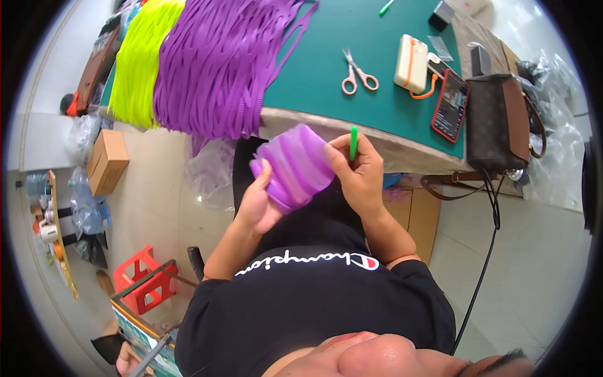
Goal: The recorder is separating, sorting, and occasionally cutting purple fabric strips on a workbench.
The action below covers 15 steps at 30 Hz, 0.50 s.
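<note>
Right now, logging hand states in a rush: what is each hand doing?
Left hand: closed around the purple ribbed piece, gripping its lower left side.
Right hand: holding a green pen-like tool, fingers also touching the purple piece.

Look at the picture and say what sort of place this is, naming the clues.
Probably a small craft or assembly workshop: a green worktable heaped with purple strips and yellow-green strips, scissors lying ready, and a cardboard box on the floor.

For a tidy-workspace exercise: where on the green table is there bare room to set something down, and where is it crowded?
Bare green table lies between the purple strips and the scissors. The right end is crowded: cream box, phone, brown bag. The left end is buried under yellow strips.
</note>
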{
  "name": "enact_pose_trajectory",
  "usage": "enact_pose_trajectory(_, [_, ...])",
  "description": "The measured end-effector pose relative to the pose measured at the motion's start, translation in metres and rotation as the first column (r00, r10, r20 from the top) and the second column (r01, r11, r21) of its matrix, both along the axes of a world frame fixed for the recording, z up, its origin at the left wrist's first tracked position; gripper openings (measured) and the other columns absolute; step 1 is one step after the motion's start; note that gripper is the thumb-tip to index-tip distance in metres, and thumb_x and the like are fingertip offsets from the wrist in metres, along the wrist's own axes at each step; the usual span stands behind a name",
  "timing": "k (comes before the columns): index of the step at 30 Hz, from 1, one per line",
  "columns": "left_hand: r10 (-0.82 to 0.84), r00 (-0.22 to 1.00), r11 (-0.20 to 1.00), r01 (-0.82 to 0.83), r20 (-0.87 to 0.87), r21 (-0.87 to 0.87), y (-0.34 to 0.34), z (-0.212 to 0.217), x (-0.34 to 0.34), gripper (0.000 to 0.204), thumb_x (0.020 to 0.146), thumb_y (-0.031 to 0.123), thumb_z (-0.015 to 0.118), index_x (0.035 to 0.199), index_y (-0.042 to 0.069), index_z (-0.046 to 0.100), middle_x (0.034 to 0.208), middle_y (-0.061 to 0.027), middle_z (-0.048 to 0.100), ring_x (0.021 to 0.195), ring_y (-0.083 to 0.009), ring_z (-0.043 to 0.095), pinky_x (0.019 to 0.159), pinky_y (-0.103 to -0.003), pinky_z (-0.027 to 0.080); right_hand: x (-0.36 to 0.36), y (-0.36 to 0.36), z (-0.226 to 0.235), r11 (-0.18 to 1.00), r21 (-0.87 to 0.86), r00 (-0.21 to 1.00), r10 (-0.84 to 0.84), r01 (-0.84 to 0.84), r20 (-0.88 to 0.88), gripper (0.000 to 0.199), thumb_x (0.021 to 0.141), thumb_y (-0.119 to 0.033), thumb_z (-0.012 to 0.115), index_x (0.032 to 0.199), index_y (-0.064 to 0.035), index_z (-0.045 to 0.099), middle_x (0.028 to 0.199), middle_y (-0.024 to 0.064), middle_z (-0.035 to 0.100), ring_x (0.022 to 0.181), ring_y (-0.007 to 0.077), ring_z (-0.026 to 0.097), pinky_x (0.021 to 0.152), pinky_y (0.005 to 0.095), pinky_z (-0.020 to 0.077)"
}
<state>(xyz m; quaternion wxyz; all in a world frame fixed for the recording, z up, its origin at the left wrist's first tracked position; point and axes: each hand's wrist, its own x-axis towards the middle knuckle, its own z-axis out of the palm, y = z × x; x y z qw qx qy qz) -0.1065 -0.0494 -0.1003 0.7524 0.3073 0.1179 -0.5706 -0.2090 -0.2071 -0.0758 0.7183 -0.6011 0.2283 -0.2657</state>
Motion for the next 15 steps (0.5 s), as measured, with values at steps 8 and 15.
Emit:
enact_pose_trajectory(8, [-0.133, 0.932, 0.990, 0.108, 0.336, 0.092, 0.000, 0.019, -0.009, 0.050, 0.082, 0.009, 0.072, 0.125, 0.004, 0.048, 0.114, -0.0075, 0.058, 0.107, -0.0166, 0.057, 0.091, -0.034, 0.047, 0.003, 0.003, -0.014, 0.984, -0.082, 0.987, 0.158, -0.160, -0.032, 0.007, 0.088, -0.002, 0.063, 0.093, -0.0005, 0.060, 0.077, -0.0037, 0.051, 0.065, 0.0017, 0.045, 0.060, 0.0179, 0.0364])
enact_pose_trajectory(15, [0.003, 0.921, 0.992, -0.053, 0.390, 0.119, 0.001, 0.023, -0.014, 0.032, 0.084, 0.009, 0.070, 0.112, 0.000, 0.057, 0.100, -0.0060, 0.063, 0.094, -0.0155, 0.062, 0.083, -0.031, 0.049, -0.015, -0.005, -0.025, 0.891, 0.341, 0.906, 0.155, -0.301, 0.393, 0.017, 0.098, -0.016, 0.048, 0.090, -0.0023, 0.054, 0.086, 0.0075, 0.052, 0.067, 0.0133, 0.051, 0.062, 0.0243, 0.0425])
